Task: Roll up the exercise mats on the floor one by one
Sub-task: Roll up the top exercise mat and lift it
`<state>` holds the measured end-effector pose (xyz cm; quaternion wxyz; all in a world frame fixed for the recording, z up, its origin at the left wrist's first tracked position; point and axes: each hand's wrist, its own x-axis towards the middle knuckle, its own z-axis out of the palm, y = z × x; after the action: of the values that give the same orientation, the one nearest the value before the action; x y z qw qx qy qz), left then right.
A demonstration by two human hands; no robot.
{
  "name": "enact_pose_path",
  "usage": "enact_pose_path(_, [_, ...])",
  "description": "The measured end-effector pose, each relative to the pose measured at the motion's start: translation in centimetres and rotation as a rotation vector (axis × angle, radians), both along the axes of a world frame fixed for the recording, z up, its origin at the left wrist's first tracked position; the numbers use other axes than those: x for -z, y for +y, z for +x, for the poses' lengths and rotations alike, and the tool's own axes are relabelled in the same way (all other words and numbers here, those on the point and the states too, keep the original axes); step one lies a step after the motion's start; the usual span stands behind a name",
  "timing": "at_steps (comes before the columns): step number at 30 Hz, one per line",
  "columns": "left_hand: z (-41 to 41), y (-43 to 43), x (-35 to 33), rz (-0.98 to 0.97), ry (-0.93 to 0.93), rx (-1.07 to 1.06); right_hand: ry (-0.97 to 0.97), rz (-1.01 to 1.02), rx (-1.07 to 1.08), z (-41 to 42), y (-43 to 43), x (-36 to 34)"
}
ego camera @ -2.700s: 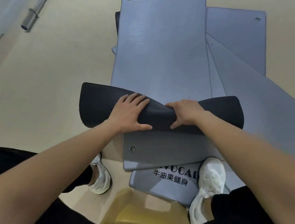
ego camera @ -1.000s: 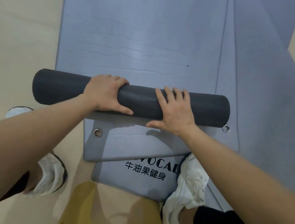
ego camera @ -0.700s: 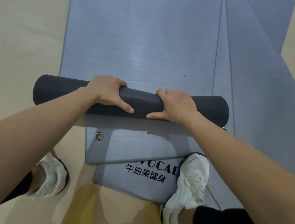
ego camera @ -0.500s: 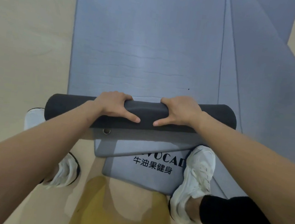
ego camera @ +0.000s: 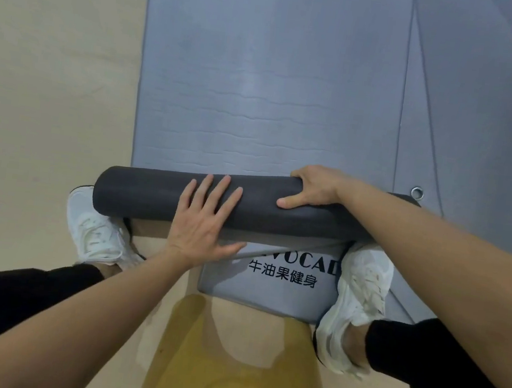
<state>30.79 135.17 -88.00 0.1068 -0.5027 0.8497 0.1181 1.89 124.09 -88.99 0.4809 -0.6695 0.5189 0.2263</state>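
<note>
**Trainee:** What does the current step require?

**Instructor:** Rolling the top mat (ego camera: 269, 93) away from the body. Judged from the long flat length beyond the roll (ego camera: 215, 202), the step is early. Keep the roll square to the mat's side edges; if one end leads, the coil will likely telescope. Press down and forward together so that each turn packs tight, and move the hands in alternation so that one of them always pins the coil.

**Trainee:** Where is the roll?

**Instructor:** It lies crosswise on the near end of the top mat, just beyond the two white shoes (ego camera: 97, 230). Directly behind the roll, toward the body, a lower mat with printed lettering (ego camera: 284, 273) shows. To the right of the roll, further mats (ego camera: 479, 123) fan out flat on the floor (ego camera: 54, 75). A metal eyelet (ego camera: 417, 192) sits just beyond the roll's right end; I cannot tell which mat carries it.

**Trainee:** State of the hands?

**Instructor:** The left hand (ego camera: 203, 223) is spread wide and flat, fingers splayed over the crest of the roll, heel at its near side. It presses; it does not grasp. The right hand (ego camera: 316, 188) is curled over the far side of the roll, thumb extended along the near face, so it grips the coil itself. Both hands touch the roll only

**Trainee:** Main risk?

**Instructor:** In my judgement, the coil springing loose if both hands lift at once
</note>
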Motion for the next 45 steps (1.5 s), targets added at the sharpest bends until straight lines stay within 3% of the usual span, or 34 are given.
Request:
enact_pose_path(4, [-0.4, -2.2, 0.5, -0.043, 0.04, 0.002, 0.093, -0.144, 0.071, -0.4, -0.1, -0.3])
enact_pose_path(9, [-0.9, -7.0, 1.1, -0.082, 0.085, -0.029, 0.138, -0.786, 0.056, 0.5, 1.5, -1.7])
enact_pose_path(12, [-1.4, -10.3, 0.7, 0.015, 0.064, -0.044, 0.07, -0.987, 0.007, 1.6, 4.6, -1.7])
enact_pose_path(17, [-1.9, -15.4, 0.5, 0.268, 0.062, -0.089, 0.275, -0.845, -0.162, 2.0, 7.2, -1.1])
enact_pose_path(20, [-2.0, -16.6, 0.5, 0.335, 0.089, -0.122, 0.303, -0.798, -0.185, 1.7, 5.8, -0.8])
enact_pose_path(23, [-2.2, -17.0, 0.4, 0.251, 0.092, -0.128, 0.273, -0.829, -0.169, 1.1, 4.4, -0.3])
enact_pose_path(30, [-1.4, -14.1, -1.7, -0.172, 0.178, -0.079, 0.201, -0.784, -0.156, 0.0, -2.0, -0.6])
enact_pose_path(36, [-1.6, -12.8, -1.0, -0.112, -0.027, -0.063, 0.091, -0.511, -0.078, -0.5, -7.0, -2.2])
enact_pose_path(41, [-2.0, -16.0, -0.7, -0.069, -0.094, -0.065, 0.233, -0.797, 0.021, -0.1, -6.8, -2.6])
enact_pose_path(45, [-2.0, -19.2, -0.8, -0.045, -0.056, -0.061, 0.206, -0.998, 0.013, -0.4, -5.9, -2.0])
